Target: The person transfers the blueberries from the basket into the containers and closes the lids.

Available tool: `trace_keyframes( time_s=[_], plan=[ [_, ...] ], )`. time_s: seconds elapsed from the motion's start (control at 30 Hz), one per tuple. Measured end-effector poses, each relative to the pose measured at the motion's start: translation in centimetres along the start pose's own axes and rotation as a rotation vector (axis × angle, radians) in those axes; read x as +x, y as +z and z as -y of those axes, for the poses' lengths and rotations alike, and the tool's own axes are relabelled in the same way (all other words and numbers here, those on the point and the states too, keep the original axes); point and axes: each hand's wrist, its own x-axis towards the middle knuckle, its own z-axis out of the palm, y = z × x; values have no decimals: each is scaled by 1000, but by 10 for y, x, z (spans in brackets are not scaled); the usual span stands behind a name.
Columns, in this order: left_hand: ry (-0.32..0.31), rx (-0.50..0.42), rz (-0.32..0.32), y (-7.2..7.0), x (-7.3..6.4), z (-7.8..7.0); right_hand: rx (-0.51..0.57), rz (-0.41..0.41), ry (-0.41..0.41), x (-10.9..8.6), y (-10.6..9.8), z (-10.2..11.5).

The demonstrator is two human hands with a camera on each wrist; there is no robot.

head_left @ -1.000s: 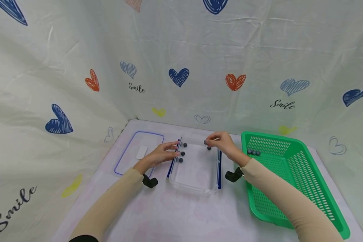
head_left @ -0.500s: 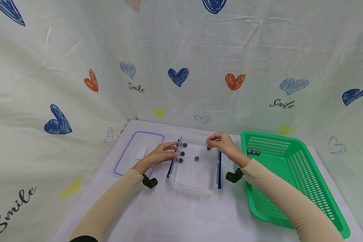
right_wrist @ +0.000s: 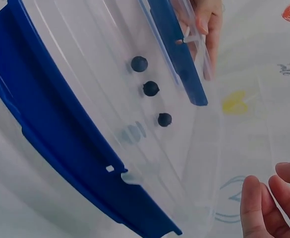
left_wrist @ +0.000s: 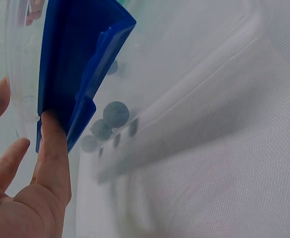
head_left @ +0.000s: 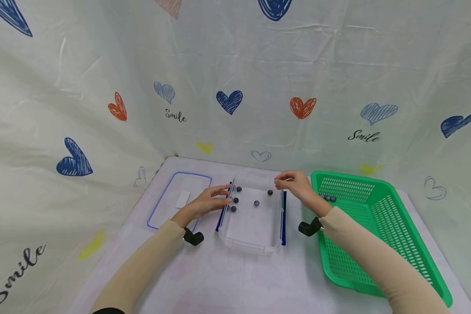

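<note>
A clear plastic box (head_left: 251, 226) with blue side latches (left_wrist: 70, 54) stands on the table, lid off. Several blueberries (head_left: 257, 203) lie inside: three along its left wall, one near the middle, one near the back right. My left hand (head_left: 206, 203) rests against the left side, its fingers touching the latch and wall from outside. Past the back right rim hovers my right hand (head_left: 296, 185), fingers loosely bent; in the right wrist view the fingertips (right_wrist: 252, 191) have nothing between them.
A green plastic basket (head_left: 384, 231) stands to the right, with several blueberries (head_left: 327, 198) at its far left end, partly behind my right wrist. A clear lid with a blue rim (head_left: 157, 203) lies left of the box. A heart-printed curtain (head_left: 259, 65) hangs behind.
A blueberry pinched by my right hand has been let go and now lies near the box's middle. The right hand has drawn back to the right; the left hand keeps its place.
</note>
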Motion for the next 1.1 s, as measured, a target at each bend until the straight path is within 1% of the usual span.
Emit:
trace_keyframes(
  time_s=[0.17, 0.27, 0.37, 0.5, 0.63, 0.87, 1.1],
  plan=[
    [3, -1, -1, 0, 0, 2, 72, -6, 3, -2, -12, -7],
    [4, -1, -1, 0, -1, 3, 91, -17, 13, -5, -20, -11],
    [2, -7, -1, 0, -1, 3, 76, -40, 20, -8, -28, -14],
    [-1, -16, -3, 1, 0, 4, 92, -70, 32, -12, -39, -17],
    [-2, -15, -3, 1, 0, 4, 97, -91, 28, -17, -52, -20],
    [-5, 11, -10, 0, 1, 1, 94, -129, 35, -25, -72, -26],
    [-12, 16, -12, 1, -2, -2, 149, -154, 36, -31, -86, -40]
  ],
)
